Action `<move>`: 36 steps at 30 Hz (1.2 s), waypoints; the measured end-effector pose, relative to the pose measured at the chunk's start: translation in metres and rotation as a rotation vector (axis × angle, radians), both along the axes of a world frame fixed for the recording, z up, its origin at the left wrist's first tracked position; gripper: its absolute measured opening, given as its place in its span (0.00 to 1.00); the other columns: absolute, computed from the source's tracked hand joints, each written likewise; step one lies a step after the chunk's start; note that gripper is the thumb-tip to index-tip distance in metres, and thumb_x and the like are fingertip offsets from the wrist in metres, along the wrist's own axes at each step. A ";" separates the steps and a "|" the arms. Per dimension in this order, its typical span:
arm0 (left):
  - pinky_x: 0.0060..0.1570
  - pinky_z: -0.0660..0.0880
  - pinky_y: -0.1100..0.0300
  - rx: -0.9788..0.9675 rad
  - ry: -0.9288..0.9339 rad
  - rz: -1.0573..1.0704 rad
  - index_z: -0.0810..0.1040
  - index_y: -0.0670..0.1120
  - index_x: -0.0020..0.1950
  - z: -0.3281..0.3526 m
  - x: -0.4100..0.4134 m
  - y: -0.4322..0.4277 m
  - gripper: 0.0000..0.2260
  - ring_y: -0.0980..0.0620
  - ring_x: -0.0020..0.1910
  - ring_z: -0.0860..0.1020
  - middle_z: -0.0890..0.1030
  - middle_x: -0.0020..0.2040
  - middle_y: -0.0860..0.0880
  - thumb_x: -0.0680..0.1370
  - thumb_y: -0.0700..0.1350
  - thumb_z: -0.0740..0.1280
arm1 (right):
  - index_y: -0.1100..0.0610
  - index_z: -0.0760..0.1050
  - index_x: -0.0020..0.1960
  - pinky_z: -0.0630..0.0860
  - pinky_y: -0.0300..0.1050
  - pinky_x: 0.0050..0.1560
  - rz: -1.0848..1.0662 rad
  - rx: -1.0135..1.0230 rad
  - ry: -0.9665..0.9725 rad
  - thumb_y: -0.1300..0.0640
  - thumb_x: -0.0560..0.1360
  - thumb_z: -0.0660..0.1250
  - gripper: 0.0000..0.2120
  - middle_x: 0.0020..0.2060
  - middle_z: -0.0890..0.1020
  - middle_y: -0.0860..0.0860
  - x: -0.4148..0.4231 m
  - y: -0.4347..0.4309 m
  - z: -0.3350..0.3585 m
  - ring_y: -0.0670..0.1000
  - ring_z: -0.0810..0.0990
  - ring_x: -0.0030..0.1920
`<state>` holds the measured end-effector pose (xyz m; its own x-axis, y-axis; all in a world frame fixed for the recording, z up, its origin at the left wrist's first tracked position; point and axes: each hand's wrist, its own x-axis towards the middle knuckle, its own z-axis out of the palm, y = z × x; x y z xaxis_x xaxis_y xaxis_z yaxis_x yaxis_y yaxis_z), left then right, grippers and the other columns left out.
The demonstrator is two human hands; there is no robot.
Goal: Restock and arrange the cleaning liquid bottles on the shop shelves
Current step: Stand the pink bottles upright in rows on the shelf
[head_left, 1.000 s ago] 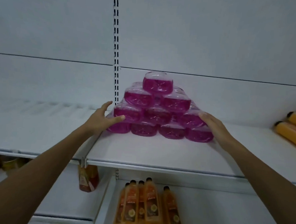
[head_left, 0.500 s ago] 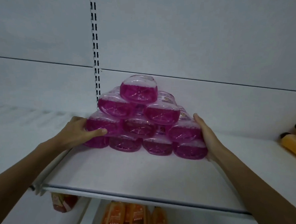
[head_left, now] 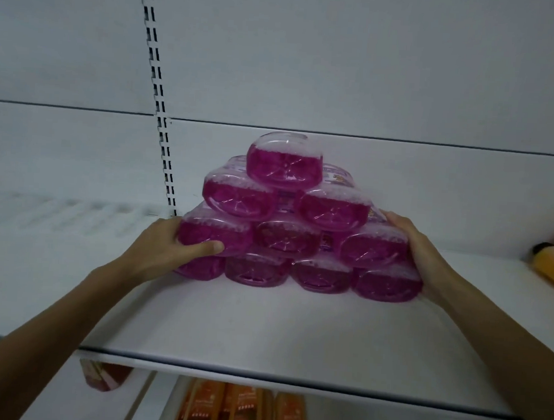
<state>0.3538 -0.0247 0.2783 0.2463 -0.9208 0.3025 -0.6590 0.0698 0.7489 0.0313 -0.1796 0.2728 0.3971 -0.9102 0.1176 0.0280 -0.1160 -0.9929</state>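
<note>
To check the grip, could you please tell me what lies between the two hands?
In the head view, the pyramid of pink bottles fills that gap; the left hand grips one side, the right hand presses the other.

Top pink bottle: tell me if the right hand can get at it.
Probably yes. The top pink bottle lies bare at the peak, open space above; the right hand rests on the right side of the stack and must lift off.
</note>
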 end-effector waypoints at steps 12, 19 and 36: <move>0.45 0.72 0.68 0.011 0.161 -0.062 0.74 0.61 0.51 -0.009 -0.117 -0.038 0.29 0.65 0.44 0.76 0.78 0.43 0.62 0.53 0.70 0.67 | 0.51 0.82 0.35 0.72 0.49 0.43 -0.050 0.081 0.001 0.47 0.79 0.55 0.22 0.31 0.83 0.51 -0.120 -0.007 0.012 0.49 0.82 0.30; 0.70 0.59 0.51 0.051 0.142 -0.028 0.58 0.51 0.76 0.011 -0.123 -0.029 0.45 0.48 0.73 0.62 0.62 0.75 0.49 0.65 0.73 0.64 | 0.52 0.79 0.56 0.67 0.56 0.68 -0.143 -0.062 0.295 0.34 0.65 0.67 0.27 0.55 0.81 0.54 -0.139 -0.030 0.029 0.57 0.76 0.60; 0.63 0.69 0.53 0.029 0.088 -0.156 0.77 0.51 0.63 0.099 -0.169 -0.072 0.40 0.49 0.58 0.77 0.79 0.60 0.47 0.67 0.77 0.51 | 0.57 0.79 0.46 0.74 0.47 0.41 -0.191 -0.373 0.397 0.40 0.59 0.67 0.24 0.42 0.83 0.54 0.031 -0.038 0.158 0.54 0.81 0.41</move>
